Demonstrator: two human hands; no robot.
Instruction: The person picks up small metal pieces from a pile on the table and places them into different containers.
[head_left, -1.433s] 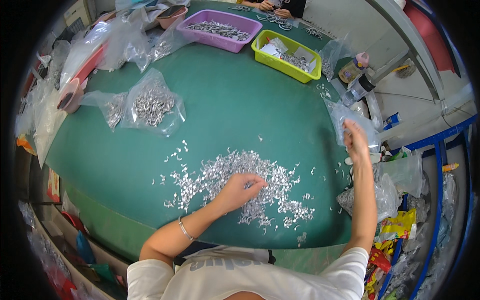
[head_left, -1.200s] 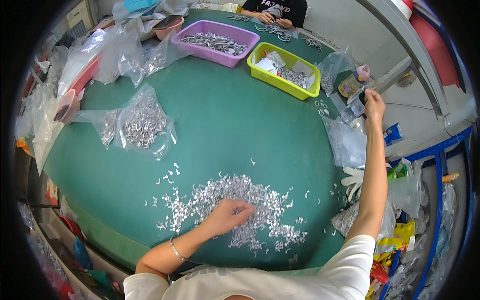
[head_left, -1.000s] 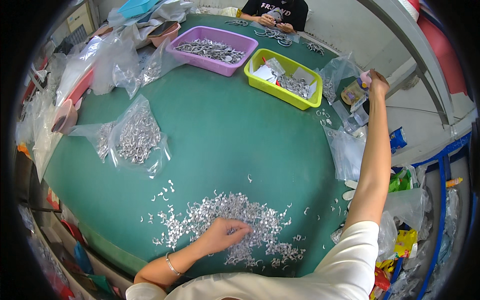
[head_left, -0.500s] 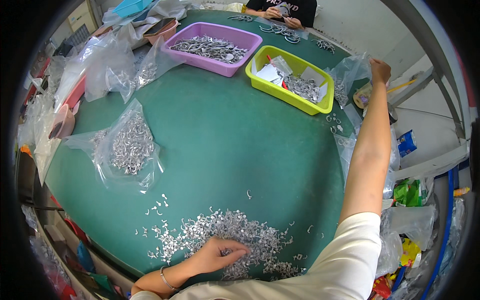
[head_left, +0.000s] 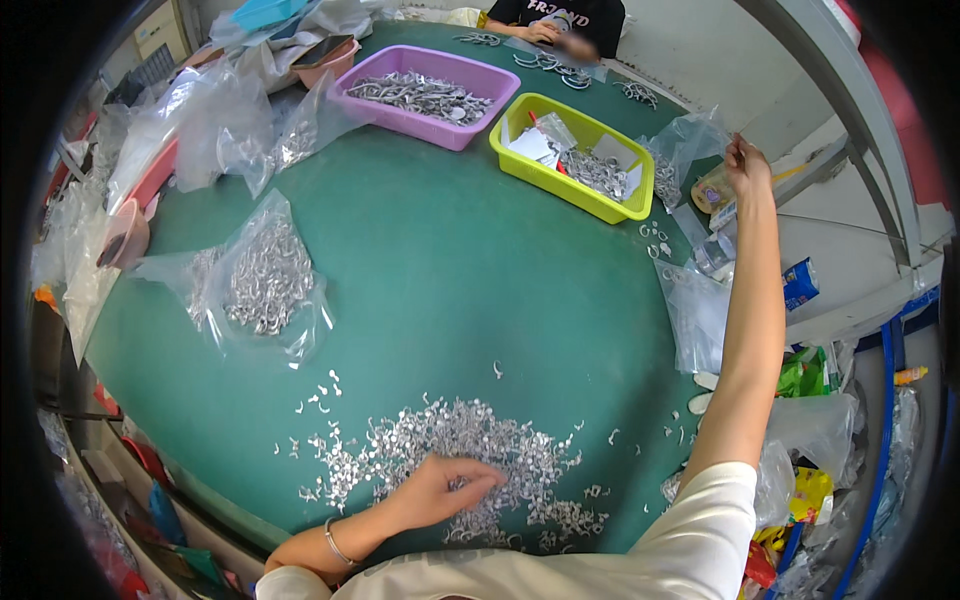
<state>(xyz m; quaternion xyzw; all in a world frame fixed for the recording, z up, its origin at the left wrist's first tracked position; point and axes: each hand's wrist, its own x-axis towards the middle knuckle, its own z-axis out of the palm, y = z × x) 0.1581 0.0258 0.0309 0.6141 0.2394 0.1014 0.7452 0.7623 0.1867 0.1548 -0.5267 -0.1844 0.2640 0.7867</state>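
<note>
Metal pieces, small, silvery and curved, lie heaped on a green tabletop around the left hand, its fingers loosely curled; whether they grasp any, I cannot tell. The right hand stretches to the edge of a clear plastic bag, fingertips bunched, hold unclear. Reaching seems the current step; gripping calls for a firm pinch.

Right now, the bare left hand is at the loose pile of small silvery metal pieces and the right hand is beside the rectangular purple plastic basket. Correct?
Not quite: the head view shows the right hand beside the clear plastic bag of metal pieces. The left hand is at the loose pile, as you say.
</note>
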